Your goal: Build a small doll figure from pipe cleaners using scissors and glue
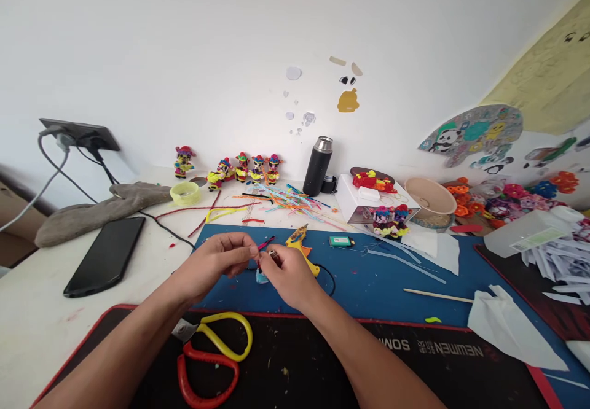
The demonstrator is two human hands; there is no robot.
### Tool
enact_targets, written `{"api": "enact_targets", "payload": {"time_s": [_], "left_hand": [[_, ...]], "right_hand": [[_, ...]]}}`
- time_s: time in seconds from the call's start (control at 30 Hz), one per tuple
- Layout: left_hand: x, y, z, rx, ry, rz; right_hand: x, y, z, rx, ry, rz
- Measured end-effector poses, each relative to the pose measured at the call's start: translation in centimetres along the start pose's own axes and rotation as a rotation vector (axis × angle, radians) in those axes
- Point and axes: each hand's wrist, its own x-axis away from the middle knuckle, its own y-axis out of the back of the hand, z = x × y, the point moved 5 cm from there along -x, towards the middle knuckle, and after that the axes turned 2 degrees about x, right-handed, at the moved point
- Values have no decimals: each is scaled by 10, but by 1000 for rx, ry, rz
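Note:
My left hand (228,255) is closed in a pinch above the blue mat. A thin dark-pink fuzzy stem (266,243) sticks out at its fingertips. My right hand (290,277) is wrapped round a small object with a metal top, which looks like a lighter (273,254). Both sets of fingertips nearly meet, and they hide most of what lies between them. A light-blue piece (261,276) shows just below the fingers. Behind my right hand lies a yellow glue gun (299,240), its nozzle pointing away from me.
Scissors (216,360) with yellow and red handles lie on the black mat (286,366). Loose pipe cleaners (286,200), several small figurines (242,167) and a black flask (318,166) stand along the wall. A phone (106,255) is at left, a wooden stick (437,295) at right.

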Motion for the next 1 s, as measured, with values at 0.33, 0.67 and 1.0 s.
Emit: {"api": "enact_targets", "payload": {"time_s": [0.33, 0.67, 1.0], "left_hand": [[0, 8, -7, 44, -29, -62], [1, 13, -5, 53, -58, -59], [0, 11, -6, 25, -52, -52]], "right_hand": [[5, 2, 6, -86, 10, 147], [1, -2, 3, -118, 55, 186], [-2, 3, 3, -211, 38, 127]]}}
